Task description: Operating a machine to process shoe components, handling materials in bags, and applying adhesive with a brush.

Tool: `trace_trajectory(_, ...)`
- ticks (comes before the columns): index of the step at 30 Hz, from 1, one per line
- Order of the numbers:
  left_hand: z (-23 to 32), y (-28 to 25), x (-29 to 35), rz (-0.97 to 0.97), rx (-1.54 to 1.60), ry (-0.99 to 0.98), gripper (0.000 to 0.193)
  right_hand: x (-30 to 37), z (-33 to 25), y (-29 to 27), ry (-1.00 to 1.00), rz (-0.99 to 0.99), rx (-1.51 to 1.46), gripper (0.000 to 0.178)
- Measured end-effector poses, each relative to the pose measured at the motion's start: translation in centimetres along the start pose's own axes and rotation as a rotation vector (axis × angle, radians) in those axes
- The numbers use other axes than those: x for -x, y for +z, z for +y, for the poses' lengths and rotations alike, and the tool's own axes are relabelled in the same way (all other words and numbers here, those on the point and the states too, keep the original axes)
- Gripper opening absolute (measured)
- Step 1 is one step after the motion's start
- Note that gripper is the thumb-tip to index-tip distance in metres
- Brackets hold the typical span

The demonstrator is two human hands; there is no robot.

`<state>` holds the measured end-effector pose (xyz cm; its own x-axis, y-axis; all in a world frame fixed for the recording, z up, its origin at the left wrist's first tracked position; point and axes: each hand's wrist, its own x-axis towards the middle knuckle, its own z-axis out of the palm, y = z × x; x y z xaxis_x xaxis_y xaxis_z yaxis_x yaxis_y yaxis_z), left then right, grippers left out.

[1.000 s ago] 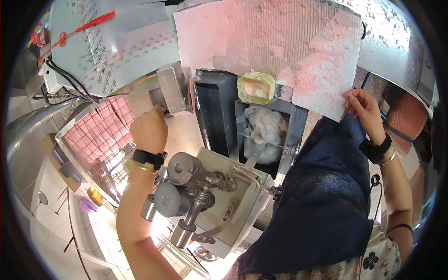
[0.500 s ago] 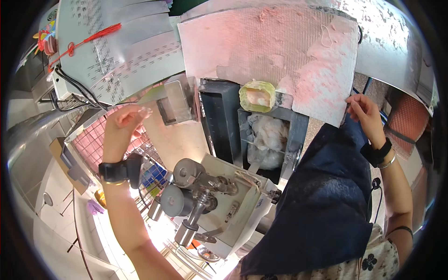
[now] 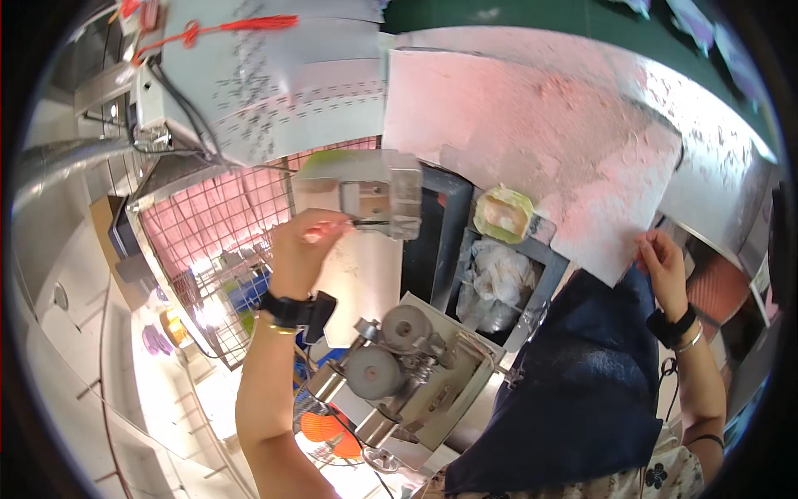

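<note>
My left hand (image 3: 307, 245) is at the near edge of a clear plastic box (image 3: 405, 200) with a rectangular opening. Its thumb and fingers are pinched, and their tips are blurred; what they hold, if anything, cannot be made out. A thin dark line shows beside the fingertips. My right hand (image 3: 662, 259) is beside the near right corner of a white board (image 3: 540, 141) dusted with pink. Its fingers are curled and pressed together, and anything inside them is hidden. A pale green, cut-open container (image 3: 504, 214) with whitish content sits by the board's near edge.
A small machine with grey round wheels (image 3: 374, 373) stands near the middle front. Behind it, a dark box (image 3: 542, 291) holds a crumpled clear plastic bag (image 3: 497, 283). Wire mesh (image 3: 218, 218) is at left, below a printed sheet (image 3: 274, 91). A navy apron (image 3: 573, 366) covers my lap.
The whole view has shifted. My left hand has moved right, from left of the clear box to its near edge. My right hand stays by the board's corner.
</note>
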<state>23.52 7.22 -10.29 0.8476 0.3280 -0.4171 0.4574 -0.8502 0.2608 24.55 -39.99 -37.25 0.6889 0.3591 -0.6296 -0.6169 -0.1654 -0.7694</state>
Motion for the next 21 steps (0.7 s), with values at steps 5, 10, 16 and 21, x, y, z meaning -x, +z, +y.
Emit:
trace_trajectory(5,-2.7,2.0,0.2,0.064,-0.154,0.234,0.010,-1.1,-5.4,1.7,0.031,-0.102,0.062,0.013)
trace_trajectory(10,-2.5,3.0,0.3,0.048,-0.402,0.286,0.013,-2.8,-9.5,3.7,0.070,-0.183,0.150,0.013)
trace_trajectory(16,-0.8,4.3,0.4,-0.037,-0.588,0.211,0.018,-4.9,-11.5,4.8,0.110,-0.260,0.231,0.012)
trace_trajectory(21,-0.5,2.8,-0.9,-0.143,-0.554,0.166,0.017,-6.8,-11.9,5.2,0.096,-0.315,0.218,0.011)
